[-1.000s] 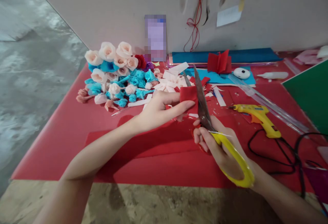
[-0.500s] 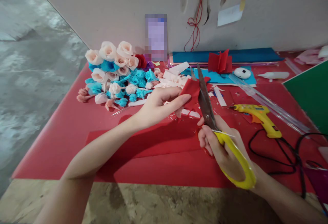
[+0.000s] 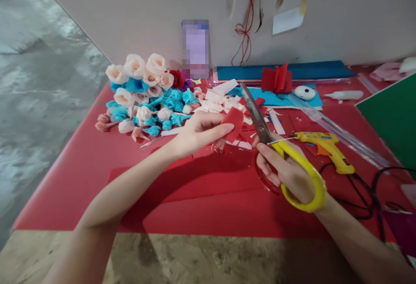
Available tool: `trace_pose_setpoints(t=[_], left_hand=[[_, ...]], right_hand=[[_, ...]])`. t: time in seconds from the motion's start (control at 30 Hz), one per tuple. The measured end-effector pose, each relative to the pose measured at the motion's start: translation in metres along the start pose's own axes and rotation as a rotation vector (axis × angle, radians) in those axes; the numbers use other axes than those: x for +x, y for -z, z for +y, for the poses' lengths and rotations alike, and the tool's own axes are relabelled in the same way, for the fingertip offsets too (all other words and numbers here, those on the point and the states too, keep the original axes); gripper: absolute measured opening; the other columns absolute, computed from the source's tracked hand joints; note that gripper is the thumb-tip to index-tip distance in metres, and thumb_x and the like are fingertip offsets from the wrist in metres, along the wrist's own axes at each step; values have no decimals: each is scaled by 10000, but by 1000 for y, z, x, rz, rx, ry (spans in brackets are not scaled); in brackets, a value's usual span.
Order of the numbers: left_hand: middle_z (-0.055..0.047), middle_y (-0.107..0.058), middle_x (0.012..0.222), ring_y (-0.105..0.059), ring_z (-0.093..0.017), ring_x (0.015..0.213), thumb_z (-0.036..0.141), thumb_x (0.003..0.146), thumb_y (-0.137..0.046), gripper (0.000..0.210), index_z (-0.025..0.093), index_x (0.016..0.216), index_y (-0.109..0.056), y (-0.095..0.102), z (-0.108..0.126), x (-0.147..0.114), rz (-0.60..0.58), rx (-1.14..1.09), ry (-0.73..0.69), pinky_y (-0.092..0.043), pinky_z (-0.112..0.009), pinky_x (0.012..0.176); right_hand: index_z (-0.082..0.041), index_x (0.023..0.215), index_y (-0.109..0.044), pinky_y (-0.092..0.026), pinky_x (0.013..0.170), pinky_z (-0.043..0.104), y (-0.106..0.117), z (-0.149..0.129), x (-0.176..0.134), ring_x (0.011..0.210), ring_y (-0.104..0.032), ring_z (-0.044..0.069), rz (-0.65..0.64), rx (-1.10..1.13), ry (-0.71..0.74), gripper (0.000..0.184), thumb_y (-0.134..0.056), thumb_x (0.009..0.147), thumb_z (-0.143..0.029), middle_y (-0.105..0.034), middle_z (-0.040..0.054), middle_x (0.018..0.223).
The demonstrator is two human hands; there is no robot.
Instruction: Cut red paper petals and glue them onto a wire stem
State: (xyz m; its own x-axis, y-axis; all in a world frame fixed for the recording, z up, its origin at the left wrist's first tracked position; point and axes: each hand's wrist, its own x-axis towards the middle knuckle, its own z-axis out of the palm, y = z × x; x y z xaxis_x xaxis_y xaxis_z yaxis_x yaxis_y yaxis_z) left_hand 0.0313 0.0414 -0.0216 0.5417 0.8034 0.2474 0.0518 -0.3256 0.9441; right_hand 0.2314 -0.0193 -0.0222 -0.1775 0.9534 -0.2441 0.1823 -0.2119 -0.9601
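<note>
Between the thumb and fingers of my left hand is a small piece of red crepe paper, its upper edge rounded. My right hand grips a pair of scissors with one yellow handle loop and one red one. The blades point up and away, look closed together, and stand just right of the red piece, apart from it. Below both hands a long red paper sheet lies on the red table. White and red paper scraps are heaped behind my left hand.
Paper flowers in cream, blue and pink pile up at the back left. A yellow glue gun with a black cord lies right of the scissors. Behind are folded red paper, a white oval case, a glue bottle and a phone.
The scissors have come away from the red paper, moving right, and their blades have closed. A small red scrap has dropped from the piece, whose top now looks rounded.
</note>
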Motion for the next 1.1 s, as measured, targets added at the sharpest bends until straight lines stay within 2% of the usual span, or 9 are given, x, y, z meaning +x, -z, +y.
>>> trace_pose_setpoints(t=[0.07, 0.2, 0.43, 0.57, 0.63, 0.77, 0.9, 1.03, 1.1], left_hand=[[17, -566, 477, -503, -63, 446, 289, 853, -507, 312, 148, 580, -561, -3, 4, -1, -104, 30, 31, -380, -175, 445], [12, -574, 522, -510, -61, 492, 253, 855, -478, 292, 136, 602, -564, -11, 9, -5, -293, 113, 58, -393, -169, 488], [44, -453, 473, -378, -56, 458, 264, 806, -515, 298, 144, 535, -478, -22, 5, -9, -390, 202, 27, -339, -184, 469], [-11, -545, 591, -511, -104, 540, 480, 842, -402, 396, 157, 634, -495, -26, 0, -4, -419, -194, 191, -429, -223, 530], [-70, -624, 711, -581, -143, 603, 554, 850, -299, 485, 153, 747, -552, -29, -4, -2, -518, -472, 299, -463, -254, 539], [-102, -682, 788, -639, -174, 652, 500, 815, -444, 390, 154, 889, -607, -41, -12, -5, -736, -821, 366, -474, -253, 506], [-47, -647, 633, -633, -154, 592, 369, 744, -625, 219, 153, 765, -597, -50, -13, -15, -572, -879, 420, -494, -247, 534], [-1, -584, 599, -568, -94, 525, 340, 689, -688, 251, 150, 681, -524, -53, -6, -19, -276, -674, 351, -485, -215, 537], [9, -557, 607, -526, -69, 516, 307, 711, -668, 246, 151, 654, -487, -54, -1, -20, -131, -511, 259, -456, -188, 515]], right_hand=[[-170, 791, -503, -215, 282, 149, -1, 2, 5, 296, -291, 14, -17, 144, -39, 304, -604, 764, -456, -460, -78, 454], [-166, 810, -531, -260, 300, 159, 0, 5, 8, 326, -311, 0, 100, 275, -61, 379, -746, 596, -394, -575, -41, 615], [-184, 786, -550, -318, 317, 179, 2, -1, 0, 336, -345, 37, 62, 236, -95, 319, -756, 553, -254, -417, -101, 456], [-194, 688, -515, -359, 353, 197, 3, -9, -3, 376, -385, 57, -35, 168, -28, 190, -673, 604, -255, -402, -79, 474], [-200, 698, -494, -406, 388, 210, 5, -12, -4, 403, -437, 77, -95, 182, 16, 178, -649, 622, -246, -399, -74, 483], [-243, 905, -427, -436, 395, 235, 8, -13, -5, 406, -502, 107, -206, 309, 69, 330, -651, 662, -233, -508, -72, 574], [-244, 896, -447, -422, 452, 217, 9, -14, -5, 456, -444, 81, -165, 187, 108, 338, -677, 648, -232, -558, -55, 620], [-197, 794, -552, -364, 410, 203, 12, -12, -5, 454, -418, 67, 80, 125, 52, 237, -695, 635, -298, -557, -24, 629], [-175, 761, -589, -282, 351, 187, 14, -10, -5, 401, -341, 33, 108, 188, 47, 223, -678, 666, -355, -553, -14, 655]])
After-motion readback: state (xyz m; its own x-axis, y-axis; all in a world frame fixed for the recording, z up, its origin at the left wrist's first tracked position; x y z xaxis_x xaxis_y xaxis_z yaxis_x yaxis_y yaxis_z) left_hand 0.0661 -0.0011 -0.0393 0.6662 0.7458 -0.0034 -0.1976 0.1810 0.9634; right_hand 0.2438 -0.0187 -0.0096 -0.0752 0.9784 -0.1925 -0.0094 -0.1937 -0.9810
